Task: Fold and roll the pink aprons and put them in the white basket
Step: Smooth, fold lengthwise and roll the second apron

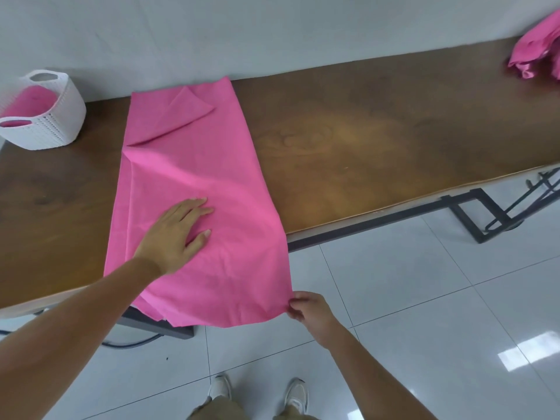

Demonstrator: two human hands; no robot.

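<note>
one apron (194, 165) lies in a long folded strip across the tabletop (363, 140), from the far edge to the near edge, with its near end hanging over that edge. a small flap is turned over at its far end. the left hand (175, 234) rests flat on it, fingers straight, close to the near edge. the right hand (309, 312) pinches the hanging near-right corner between thumb and fingers.

the basket (60, 125) stands at the far left corner, apart from the strip, and pink cloth (30, 103) already sits inside it, so i judge at least one apron is done, though i cannot tell how many. a crumpled pile (536, 53) of pink fabric waits at the far right end, well apart.

this apron looks mid-fold: lengthwise fold made, cloth being pulled smooth, no roll begun. rolling it, putting it in the basket, and the whole pile are left.
</note>
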